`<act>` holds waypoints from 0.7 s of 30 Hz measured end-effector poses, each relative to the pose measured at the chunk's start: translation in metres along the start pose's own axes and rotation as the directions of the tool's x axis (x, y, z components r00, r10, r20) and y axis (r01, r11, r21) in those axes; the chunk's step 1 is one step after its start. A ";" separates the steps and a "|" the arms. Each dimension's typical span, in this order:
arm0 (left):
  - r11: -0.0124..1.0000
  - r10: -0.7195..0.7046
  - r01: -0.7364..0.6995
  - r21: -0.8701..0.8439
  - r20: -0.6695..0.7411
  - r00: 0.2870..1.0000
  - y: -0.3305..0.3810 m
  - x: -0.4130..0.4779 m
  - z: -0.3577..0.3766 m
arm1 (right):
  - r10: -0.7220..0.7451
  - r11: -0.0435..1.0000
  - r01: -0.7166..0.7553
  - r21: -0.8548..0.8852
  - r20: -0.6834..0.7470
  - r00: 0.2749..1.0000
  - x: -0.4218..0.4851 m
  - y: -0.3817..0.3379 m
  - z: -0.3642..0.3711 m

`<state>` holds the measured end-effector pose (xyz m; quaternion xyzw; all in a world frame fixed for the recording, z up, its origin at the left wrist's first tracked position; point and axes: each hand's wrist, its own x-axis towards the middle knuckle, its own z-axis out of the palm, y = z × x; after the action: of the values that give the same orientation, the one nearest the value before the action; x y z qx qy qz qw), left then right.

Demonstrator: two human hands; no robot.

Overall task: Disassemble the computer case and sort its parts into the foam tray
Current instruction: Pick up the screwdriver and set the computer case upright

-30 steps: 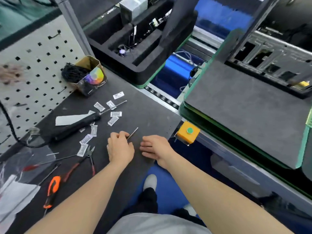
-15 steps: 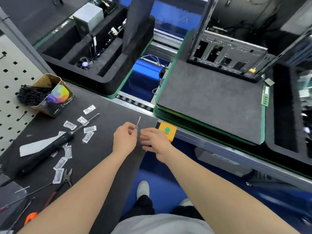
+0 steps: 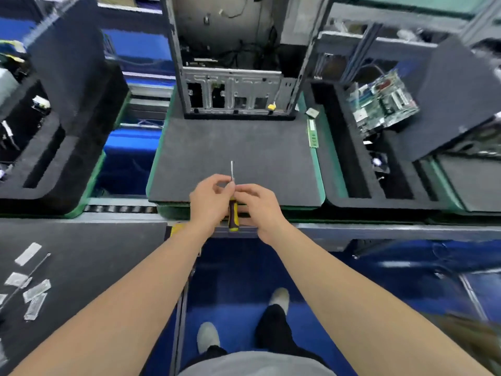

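Observation:
An open computer case [image 3: 233,85] stands upright at the back of a grey foam pad [image 3: 233,147] straight ahead. To its right a black foam tray [image 3: 349,158] holds a green motherboard [image 3: 382,104] leaning in a slot. Both my hands meet over the pad's near edge around a screwdriver [image 3: 232,213] with a yellow and black handle, its thin shaft pointing away from me. My left hand [image 3: 210,202] grips the handle's upper part. My right hand [image 3: 257,204] pinches the shaft near the handle with curled fingers.
A green memory stick [image 3: 312,134] and a small chip [image 3: 311,113] lie on the pad's right edge. Another black foam tray [image 3: 54,158] sits at the left. The grey bench mat [image 3: 81,253] at lower left carries small plastic bags [image 3: 35,291]. Conveyor rail [image 3: 379,229] runs across.
My view has swung right from the bench to the pad and case. Both hands lifted the screwdriver off the bench mat and carried it over the pad's near edge.

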<state>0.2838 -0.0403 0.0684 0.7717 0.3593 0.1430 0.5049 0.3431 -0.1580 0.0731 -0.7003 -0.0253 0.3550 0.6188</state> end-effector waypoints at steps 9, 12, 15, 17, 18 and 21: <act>0.994 0.007 0.025 -0.104 0.297 0.955 0.096 0.024 0.132 | 0.057 0.979 -0.017 0.201 -0.196 0.979 0.039 -0.040 -0.156; 0.993 0.018 0.028 -0.119 0.367 0.930 0.121 0.030 0.172 | 0.085 0.969 -0.027 0.245 -0.229 0.970 0.054 -0.046 -0.201; 0.997 0.021 0.009 -0.078 0.385 0.923 0.137 0.034 0.205 | 0.115 0.961 -0.047 0.274 -0.239 0.964 0.069 -0.048 -0.237; 1.000 0.020 -0.010 -0.027 0.383 0.924 0.142 0.036 0.223 | 0.136 0.959 -0.066 0.276 -0.243 0.961 0.078 -0.046 -0.253; 1.000 0.016 -0.017 0.001 0.381 0.925 0.144 0.037 0.230 | 0.146 0.960 -0.079 0.268 -0.239 0.960 0.082 -0.044 -0.260; 0.999 -0.013 -0.003 0.041 0.371 0.928 0.141 0.040 0.244 | 0.168 0.967 -0.116 0.225 -0.227 0.959 0.093 -0.039 -0.273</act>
<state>0.5124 -0.2101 0.0777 0.7941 0.2621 -0.0142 0.5481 0.5723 -0.3363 0.0592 -0.6696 0.1394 0.3104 0.6602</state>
